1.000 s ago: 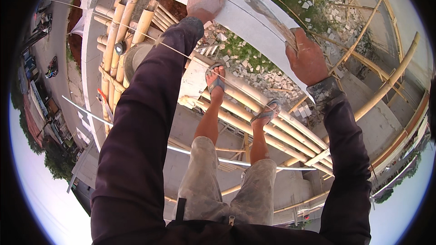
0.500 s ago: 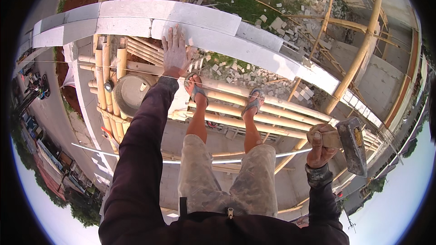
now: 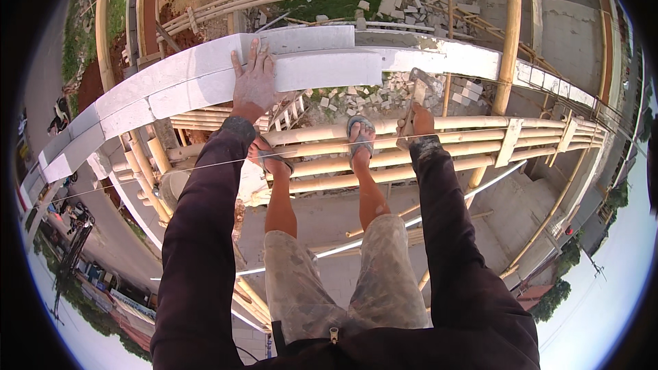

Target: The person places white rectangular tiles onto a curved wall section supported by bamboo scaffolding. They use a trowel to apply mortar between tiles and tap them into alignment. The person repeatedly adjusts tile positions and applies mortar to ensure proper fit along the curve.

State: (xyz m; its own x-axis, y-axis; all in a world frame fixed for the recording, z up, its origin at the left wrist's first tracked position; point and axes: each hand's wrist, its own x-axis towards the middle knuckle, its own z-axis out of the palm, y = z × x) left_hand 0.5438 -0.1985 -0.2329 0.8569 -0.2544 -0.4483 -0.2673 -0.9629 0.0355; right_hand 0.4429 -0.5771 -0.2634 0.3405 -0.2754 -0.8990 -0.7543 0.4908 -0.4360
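A curved-looking wall of white lightweight blocks (image 3: pixel 171 68) crosses in front of me. My left hand (image 3: pixel 252 82) lies open on a white block (image 3: pixel 329 70) on the near side of the wall, fingers spread over its top edge. In my right hand (image 3: pixel 422 120) is a hammer (image 3: pixel 416 93) with a wooden handle and a dark, block-shaped head. That hammer is raised near the right end of the block, its head over the wall's near edge. Whether it touches the wall I cannot tell.
My feet stand on bamboo poles (image 3: pixel 384 161) of a scaffold. A taut string (image 3: pixel 322 149) runs across above them. The round bucket (image 3: pixel 175 181) is partly hidden by my left sleeve. Broken block pieces (image 3: pixel 394 7) lie on the ground beyond the wall; upright bamboo (image 3: pixel 508 34) stands at right.
My right hand has brought the hammer from low at the right up and inward to the wall. The view has shifted; my left hand is still flat on the blocks.
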